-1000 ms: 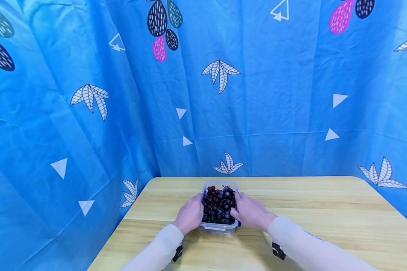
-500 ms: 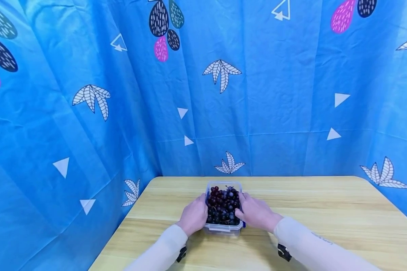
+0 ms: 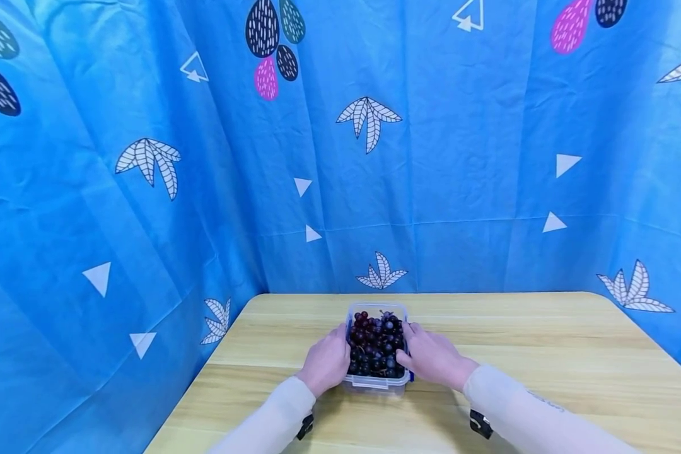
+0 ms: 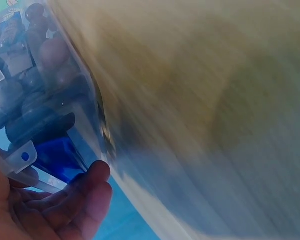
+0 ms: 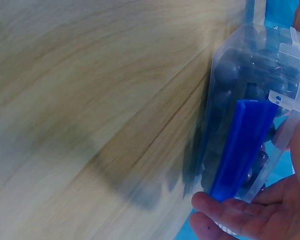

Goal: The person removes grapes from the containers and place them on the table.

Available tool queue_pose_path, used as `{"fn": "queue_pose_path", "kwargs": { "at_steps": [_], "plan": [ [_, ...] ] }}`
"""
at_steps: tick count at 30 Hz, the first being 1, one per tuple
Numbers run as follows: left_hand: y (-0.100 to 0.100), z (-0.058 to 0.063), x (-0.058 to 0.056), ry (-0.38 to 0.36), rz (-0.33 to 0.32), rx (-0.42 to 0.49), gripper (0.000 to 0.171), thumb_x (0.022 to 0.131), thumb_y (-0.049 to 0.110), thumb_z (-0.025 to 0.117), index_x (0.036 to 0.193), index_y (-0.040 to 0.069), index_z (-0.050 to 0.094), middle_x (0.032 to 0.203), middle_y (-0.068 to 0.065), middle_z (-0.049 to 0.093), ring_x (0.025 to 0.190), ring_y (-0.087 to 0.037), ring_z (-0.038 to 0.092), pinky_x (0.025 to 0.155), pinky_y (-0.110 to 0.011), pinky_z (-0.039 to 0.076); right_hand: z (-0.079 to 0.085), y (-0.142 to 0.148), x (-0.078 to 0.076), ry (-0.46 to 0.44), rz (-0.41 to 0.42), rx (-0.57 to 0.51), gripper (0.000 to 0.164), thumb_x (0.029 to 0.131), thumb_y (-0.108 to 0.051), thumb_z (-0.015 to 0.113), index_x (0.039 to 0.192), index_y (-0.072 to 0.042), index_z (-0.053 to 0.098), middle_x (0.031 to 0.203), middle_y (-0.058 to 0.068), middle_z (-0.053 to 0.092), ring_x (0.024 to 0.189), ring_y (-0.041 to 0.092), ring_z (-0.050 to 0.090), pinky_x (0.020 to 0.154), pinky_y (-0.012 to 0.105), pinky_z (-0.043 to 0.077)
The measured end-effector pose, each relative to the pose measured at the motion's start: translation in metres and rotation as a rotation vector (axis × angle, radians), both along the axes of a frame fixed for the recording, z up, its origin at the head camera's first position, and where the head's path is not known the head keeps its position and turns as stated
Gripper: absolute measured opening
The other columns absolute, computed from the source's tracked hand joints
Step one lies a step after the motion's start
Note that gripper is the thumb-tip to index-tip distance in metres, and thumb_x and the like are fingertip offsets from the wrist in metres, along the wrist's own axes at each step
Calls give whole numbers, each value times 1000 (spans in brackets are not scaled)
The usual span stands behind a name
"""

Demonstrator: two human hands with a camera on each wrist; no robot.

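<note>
A clear plastic food container (image 3: 374,388) full of dark grapes (image 3: 376,347) sits near the far part of the table, without a lid on top. My left hand (image 3: 328,360) grips its left wall, and my right hand (image 3: 436,358) holds the right wall with the thumb over the rim. In the left wrist view, fingertips (image 4: 99,172) lie beside a blue side latch (image 4: 60,157) that hangs down. Another blue latch (image 5: 247,145) hangs on the right side, with the right fingers (image 5: 210,202) at its lower end. Grapes show through the clear walls.
The light wood table (image 3: 522,353) reaches back to a blue patterned curtain (image 3: 465,157), which also lines the left side. White sleeves (image 3: 278,407) cover both forearms, with a black strap (image 3: 480,424) under the right one.
Both hands and the container between them have shifted slightly to the right along the table. The grip on each side looks the same.
</note>
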State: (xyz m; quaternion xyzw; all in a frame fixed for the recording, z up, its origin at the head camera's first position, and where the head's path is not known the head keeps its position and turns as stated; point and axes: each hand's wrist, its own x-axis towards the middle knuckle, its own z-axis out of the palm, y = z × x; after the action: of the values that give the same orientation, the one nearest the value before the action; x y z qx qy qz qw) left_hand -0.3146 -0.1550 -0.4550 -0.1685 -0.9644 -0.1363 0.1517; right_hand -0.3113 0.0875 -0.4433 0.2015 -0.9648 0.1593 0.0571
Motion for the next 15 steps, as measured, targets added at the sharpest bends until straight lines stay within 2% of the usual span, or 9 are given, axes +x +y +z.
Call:
{"fn": "queue_pose_path", "kwargs": {
  "at_steps": [9, 15],
  "plan": [
    [6, -2, 3, 5, -1, -41, 42, 102, 10, 48, 138, -10, 48, 126, -24, 65, 105, -35, 70, 82, -44, 60, -1, 8, 3, 18, -3, -5, 72, 98, -41, 57, 151, 4, 38, 148, 31, 45, 41, 8, 28, 35, 22, 22],
    [11, 1, 6, 28, -3, -59, 37, 102, 10, 47, 134, -8, 52, 113, -20, 70, 92, -30, 72, 71, -40, 60, 0, 12, 5, 21, -3, -17, 72, 98, -41, 57, 151, 3, 39, 149, 30, 45, 40, 8, 27, 34, 21, 20]
  ]
}}
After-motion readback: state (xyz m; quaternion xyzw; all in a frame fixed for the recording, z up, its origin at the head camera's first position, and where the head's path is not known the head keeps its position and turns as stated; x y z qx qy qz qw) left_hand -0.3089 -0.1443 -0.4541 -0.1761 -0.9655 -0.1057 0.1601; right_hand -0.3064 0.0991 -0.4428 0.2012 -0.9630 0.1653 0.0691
